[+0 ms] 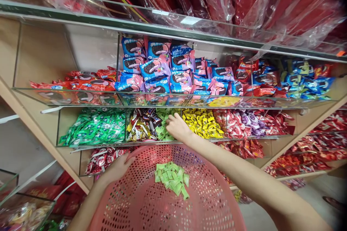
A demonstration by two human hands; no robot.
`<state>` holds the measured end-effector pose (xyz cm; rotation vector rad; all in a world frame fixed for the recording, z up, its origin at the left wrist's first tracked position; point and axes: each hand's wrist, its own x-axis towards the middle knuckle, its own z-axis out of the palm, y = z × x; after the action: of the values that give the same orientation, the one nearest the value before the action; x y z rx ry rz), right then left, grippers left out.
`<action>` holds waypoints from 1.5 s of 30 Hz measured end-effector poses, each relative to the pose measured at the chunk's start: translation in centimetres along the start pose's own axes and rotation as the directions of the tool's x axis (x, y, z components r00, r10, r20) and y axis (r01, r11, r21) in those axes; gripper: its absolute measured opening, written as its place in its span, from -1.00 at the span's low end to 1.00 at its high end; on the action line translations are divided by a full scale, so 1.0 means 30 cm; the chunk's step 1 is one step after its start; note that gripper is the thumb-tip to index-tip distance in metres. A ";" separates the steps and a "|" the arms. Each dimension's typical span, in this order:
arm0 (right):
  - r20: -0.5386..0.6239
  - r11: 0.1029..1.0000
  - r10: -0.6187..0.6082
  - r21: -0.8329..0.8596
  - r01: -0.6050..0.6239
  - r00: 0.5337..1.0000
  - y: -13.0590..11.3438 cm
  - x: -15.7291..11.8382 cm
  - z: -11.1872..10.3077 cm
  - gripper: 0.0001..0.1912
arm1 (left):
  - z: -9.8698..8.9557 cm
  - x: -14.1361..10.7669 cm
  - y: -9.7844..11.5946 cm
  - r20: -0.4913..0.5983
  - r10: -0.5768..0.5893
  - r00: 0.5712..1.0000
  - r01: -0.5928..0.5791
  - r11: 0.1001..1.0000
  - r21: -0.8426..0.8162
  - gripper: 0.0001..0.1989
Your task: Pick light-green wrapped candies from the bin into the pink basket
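A pink perforated plastic basket (211, 187) fills the lower middle of the view, with a heap of light green wrapped candies (172, 178) on its bottom. My left hand (121, 166) is closed on the basket's left rim. Beyond the far rim, my right hand (177, 127) reaches into a shelf compartment of light green packets (164, 135), its fingers curled at them; what they hold, if anything, is too small to name. Dark and gold wrapped candies (139, 124) lie left of that hand, and yellow packets (202, 122) lie right of it.
Green packets (100, 126) fill the left compartment; red and purple candies (252, 122) lie to the right. Above, a glass-fronted shelf (162, 99) holds blue and pink cookie packs (154, 66). Red items in clear plastic hang over the top edge.
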<state>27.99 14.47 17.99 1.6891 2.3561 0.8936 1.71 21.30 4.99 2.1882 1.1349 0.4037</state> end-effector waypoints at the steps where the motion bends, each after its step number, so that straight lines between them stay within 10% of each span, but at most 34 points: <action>1: -0.010 1.000 0.003 -0.002 -0.003 1.000 0.001 0.001 0.001 -0.83 | -0.001 0.000 0.000 0.005 0.004 1.000 -0.004 1.000 0.002 -0.64; 31: 0.022 1.000 -0.025 0.006 0.025 0.999 0.030 -0.031 -0.021 -0.83 | -0.010 -0.013 0.025 0.007 0.017 1.000 -0.016 1.000 -0.012 -0.64; 39: -0.185 0.990 0.085 0.128 -0.061 0.979 0.036 -0.085 -0.085 -0.78 | -0.010 -0.011 0.031 0.022 0.016 1.000 -0.017 1.000 0.011 -0.60; 42: -0.251 0.850 0.226 0.523 -0.064 0.941 -0.025 -0.174 -0.103 -0.77 | -0.008 -0.008 0.024 0.015 0.008 1.000 -0.008 1.000 0.016 -0.61; 45: -0.095 0.426 0.404 0.900 -0.096 0.910 -0.115 -0.268 -0.085 -0.80 | -0.006 -0.005 0.016 0.012 0.012 1.000 -0.012 1.000 0.012 -0.61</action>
<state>27.11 5.57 16.35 2.4353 3.1204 -0.2725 1.82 21.04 5.43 2.2057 1.1209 0.3890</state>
